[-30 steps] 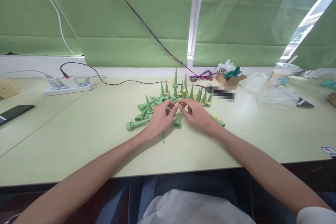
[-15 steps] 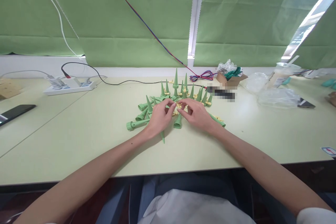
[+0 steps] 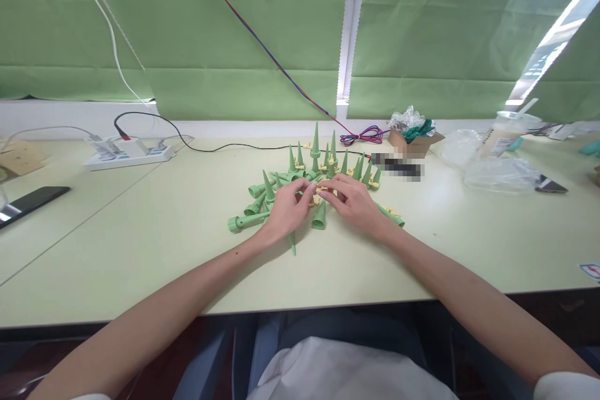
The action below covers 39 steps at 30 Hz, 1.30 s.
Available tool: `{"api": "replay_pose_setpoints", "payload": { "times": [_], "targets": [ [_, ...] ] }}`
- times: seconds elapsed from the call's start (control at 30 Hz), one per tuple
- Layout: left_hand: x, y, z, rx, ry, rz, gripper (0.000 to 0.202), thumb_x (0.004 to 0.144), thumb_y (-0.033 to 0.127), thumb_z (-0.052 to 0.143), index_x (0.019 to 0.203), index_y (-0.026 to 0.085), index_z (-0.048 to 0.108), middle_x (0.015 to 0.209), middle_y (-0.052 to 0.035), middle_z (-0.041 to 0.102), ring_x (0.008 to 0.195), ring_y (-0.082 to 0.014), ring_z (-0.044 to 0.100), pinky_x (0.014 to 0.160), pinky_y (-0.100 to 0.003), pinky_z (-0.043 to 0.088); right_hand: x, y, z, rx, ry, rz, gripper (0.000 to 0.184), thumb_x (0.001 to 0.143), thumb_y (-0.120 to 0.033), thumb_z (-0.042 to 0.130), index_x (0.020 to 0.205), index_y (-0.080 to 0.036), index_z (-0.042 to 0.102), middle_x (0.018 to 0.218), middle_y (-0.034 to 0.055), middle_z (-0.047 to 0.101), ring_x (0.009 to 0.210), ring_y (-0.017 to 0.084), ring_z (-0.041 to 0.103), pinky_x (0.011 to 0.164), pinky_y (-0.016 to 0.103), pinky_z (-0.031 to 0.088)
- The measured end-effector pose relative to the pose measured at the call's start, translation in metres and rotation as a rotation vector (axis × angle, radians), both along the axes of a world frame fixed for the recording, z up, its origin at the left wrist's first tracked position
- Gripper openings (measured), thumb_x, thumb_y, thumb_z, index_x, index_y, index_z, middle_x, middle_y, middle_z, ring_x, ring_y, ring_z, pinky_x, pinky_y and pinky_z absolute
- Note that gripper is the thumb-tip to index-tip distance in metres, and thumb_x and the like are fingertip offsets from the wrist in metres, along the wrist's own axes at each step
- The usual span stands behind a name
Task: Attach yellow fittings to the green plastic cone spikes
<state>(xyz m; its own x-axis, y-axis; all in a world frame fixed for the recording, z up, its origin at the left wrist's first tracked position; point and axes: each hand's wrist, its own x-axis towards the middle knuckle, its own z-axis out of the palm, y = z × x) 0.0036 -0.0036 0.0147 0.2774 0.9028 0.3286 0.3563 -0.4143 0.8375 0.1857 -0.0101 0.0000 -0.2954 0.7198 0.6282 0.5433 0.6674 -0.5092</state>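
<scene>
A heap of green plastic cone spikes [image 3: 255,202] lies in the middle of the pale green table [image 3: 140,250], some standing upright [image 3: 315,140], some lying flat, with small yellow parts among them. My left hand [image 3: 287,209] rests over the heap, its fingers curled and pinching a green spike whose tip pokes out below the wrist. My right hand [image 3: 354,202] is beside it, fingertips pinched on a small yellow part [image 3: 321,189]. The two hands meet at their fingertips above a lying cone [image 3: 319,217].
A white power strip [image 3: 126,154] with a black cable sits at the back left, a dark phone [image 3: 30,200] at the far left. A small cardboard box [image 3: 412,137], clear plastic bags [image 3: 499,174] and a drink cup [image 3: 504,132] stand back right. Red-blue wires [image 3: 360,135] hang down.
The fingertips of both hands have drawn closer together over the heap. The camera has shifted slightly; the spikes on the table have not moved.
</scene>
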Motion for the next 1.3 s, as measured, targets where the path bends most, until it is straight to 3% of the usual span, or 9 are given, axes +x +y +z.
{"api": "replay_pose_setpoints", "payload": {
  "times": [0.33,0.47,0.7,1.07,1.3],
  "targets": [
    [0.0022,-0.0032,0.0015,-0.080,-0.054,-0.059,0.039,0.096,0.050,0.051,0.071,0.020,0.051,0.050,0.0049,0.047,0.042,-0.0102,0.042,0.048,-0.026,0.038,-0.0014,-0.0002,0.0004,-0.031,0.013,-0.022,0.029,0.103,-0.036,0.050,0.097,-0.018,0.072,0.093,0.0079,0.063,0.080,0.018,0.058,0.072,0.031,0.045],
    [0.0022,-0.0025,0.0006,-0.080,-0.054,-0.059,0.038,0.096,0.049,0.051,0.071,0.020,0.052,0.052,0.0046,0.048,0.043,-0.0103,0.043,0.048,-0.026,0.038,-0.0028,0.0010,-0.0007,0.007,-0.002,0.000,0.031,0.104,-0.033,0.048,0.085,-0.018,0.067,0.079,0.0048,0.062,0.074,0.017,0.056,0.070,0.031,0.043],
    [0.0001,0.0007,-0.0005,-0.034,-0.020,0.008,0.039,0.096,0.050,0.051,0.072,0.019,0.052,0.064,0.0025,0.054,0.045,-0.0098,0.046,0.050,-0.027,0.041,-0.0017,0.0025,0.0000,0.040,0.042,-0.074,0.028,0.102,-0.031,0.047,0.078,-0.020,0.055,0.074,0.0032,0.060,0.068,0.017,0.053,0.066,0.030,0.041],
    [0.0002,-0.0015,0.0008,0.022,0.040,0.026,0.040,0.097,0.050,0.048,0.072,0.019,0.052,0.067,0.0004,0.057,0.055,-0.0124,0.050,0.054,-0.026,0.041,-0.0028,0.0018,-0.0006,0.044,0.035,-0.089,0.029,0.102,-0.032,0.047,0.076,-0.021,0.052,0.070,0.0021,0.056,0.065,0.017,0.050,0.064,0.030,0.039],
    [-0.0015,-0.0012,-0.0044,0.158,0.254,0.013,0.031,0.098,0.040,0.047,0.078,0.019,0.059,0.068,0.0005,0.063,0.053,-0.0128,0.048,0.059,-0.028,0.040,-0.0028,0.0001,0.0015,0.023,0.079,-0.119,0.030,0.102,-0.036,0.046,0.077,-0.021,0.053,0.072,0.0034,0.059,0.066,0.017,0.053,0.065,0.031,0.041]
  ]
}}
